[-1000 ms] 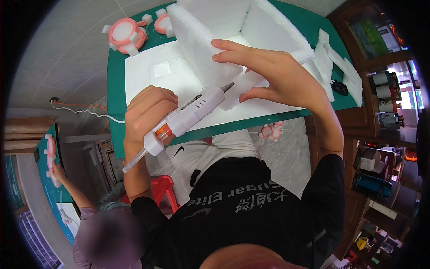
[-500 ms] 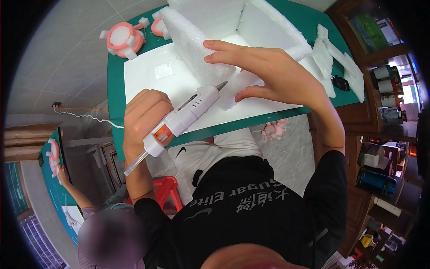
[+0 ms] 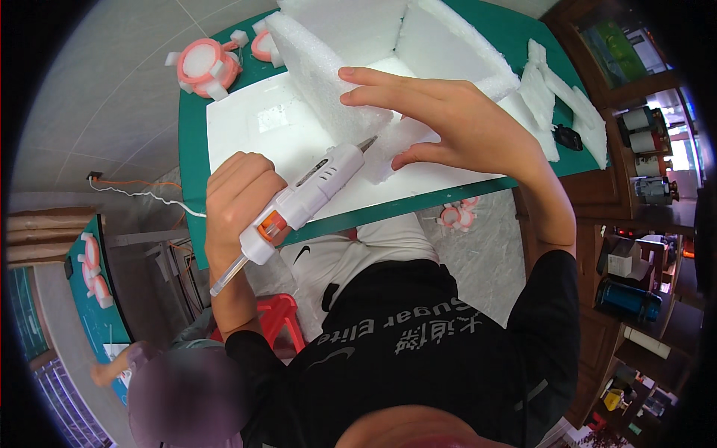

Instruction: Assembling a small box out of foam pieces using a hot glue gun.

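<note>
A green bench (image 3: 193, 160) carries a white board (image 3: 246, 131) and an open foam box (image 3: 388, 67). The left hand (image 3: 237, 201) grips a white glue gun (image 3: 299, 205), nozzle at the box's foot. The right hand (image 3: 448, 123), fingers spread, presses the foam wall (image 3: 314, 75).

Single view: head-worn fisheye, looking steeply down past the wearer's chest. Green table (image 3: 193, 142) fills 12 o'clock, close in. Left hand (image 3: 237, 196) enters from 7 o'clock, right hand (image 3: 441, 119) from 4 o'clock, both near centre. Tiled floor (image 3: 97, 82) bends off toward 10 o'clock; shelves (image 3: 642, 194) curve along the rim at 3 o'clock. No second view to overlap.
</note>
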Action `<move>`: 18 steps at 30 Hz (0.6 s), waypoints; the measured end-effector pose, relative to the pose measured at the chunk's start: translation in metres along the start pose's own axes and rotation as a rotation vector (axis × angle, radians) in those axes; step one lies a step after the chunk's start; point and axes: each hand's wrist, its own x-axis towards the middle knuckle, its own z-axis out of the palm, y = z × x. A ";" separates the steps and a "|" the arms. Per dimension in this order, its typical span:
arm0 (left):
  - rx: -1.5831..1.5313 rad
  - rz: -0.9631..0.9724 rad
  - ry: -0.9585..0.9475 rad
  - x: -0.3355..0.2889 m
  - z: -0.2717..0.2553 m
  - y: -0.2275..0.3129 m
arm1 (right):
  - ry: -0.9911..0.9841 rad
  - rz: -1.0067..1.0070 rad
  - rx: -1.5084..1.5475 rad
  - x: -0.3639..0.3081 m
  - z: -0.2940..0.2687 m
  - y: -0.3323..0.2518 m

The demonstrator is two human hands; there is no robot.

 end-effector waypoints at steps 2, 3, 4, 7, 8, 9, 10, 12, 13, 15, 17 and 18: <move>0.018 -0.021 -0.019 0.000 -0.001 0.002 | 0.000 -0.002 -0.001 0.000 0.000 0.001; 0.018 -0.021 -0.019 -0.001 -0.001 0.002 | 0.003 -0.010 -0.003 0.000 0.000 0.001; 0.012 -0.024 -0.022 -0.001 -0.002 0.002 | 0.004 -0.018 -0.004 0.000 -0.001 0.001; -0.002 -0.021 -0.008 -0.004 0.000 0.001 | -0.007 -0.021 -0.008 0.000 -0.002 0.001; -0.011 -0.015 0.008 -0.005 0.000 0.000 | -0.008 -0.022 -0.007 0.001 -0.002 0.001; -0.010 -0.016 0.008 -0.005 0.001 -0.001 | -0.032 -0.001 0.013 0.001 -0.004 0.000; -0.015 -0.016 0.008 -0.006 0.000 -0.001 | -0.056 0.017 0.033 0.001 -0.005 -0.001; -0.019 -0.017 0.008 -0.007 0.000 -0.001 | -0.066 0.027 0.042 0.002 -0.006 -0.002; -0.021 -0.017 0.013 -0.007 0.001 -0.002 | -0.075 0.041 0.049 0.003 -0.006 -0.002; -0.024 -0.017 0.017 -0.006 0.002 -0.001 | -0.066 0.032 0.044 0.002 -0.005 -0.001; -0.021 -0.027 0.000 -0.006 0.002 -0.001 | -0.057 0.025 0.039 0.002 -0.004 0.000; -0.022 -0.026 0.000 -0.005 0.002 -0.001 | -0.054 0.022 0.032 0.001 -0.004 0.001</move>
